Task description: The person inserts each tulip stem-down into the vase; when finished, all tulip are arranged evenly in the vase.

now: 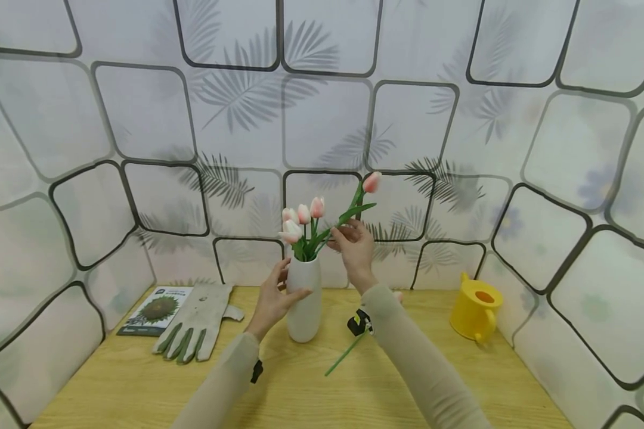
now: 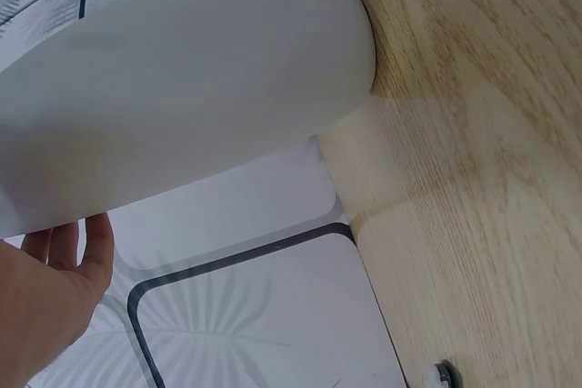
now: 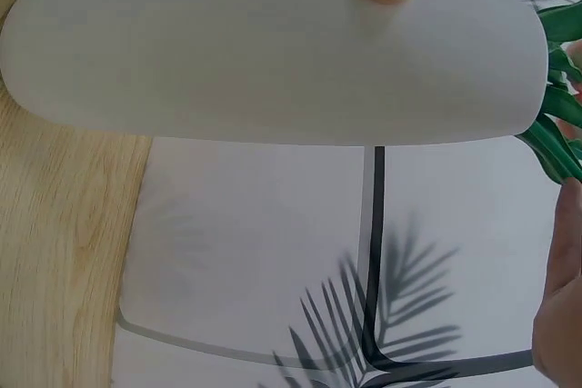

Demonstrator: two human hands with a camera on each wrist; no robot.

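A white vase (image 1: 304, 304) stands upright on the table, with several pink and white tulips (image 1: 303, 214) in its mouth. My left hand (image 1: 275, 297) grips its left side, the thumb across the front and the fingers toward the back. In the left wrist view those fingers (image 2: 98, 252) meet the vase's edge. At the upper right of the vase, my right hand (image 1: 356, 247) pinches the stem of a pink tulip (image 1: 372, 183), which leans right; its lower stem runs toward the vase mouth. Leaves hide where that stem ends.
Another green stem (image 1: 346, 354) lies on the table, partly hidden under the right forearm. A yellow watering can (image 1: 474, 310) stands at right. Grey-and-green gloves (image 1: 198, 322) overlap a sunflower seed packet (image 1: 152, 313) at left. Patterned walls enclose the wooden table (image 1: 311, 393).
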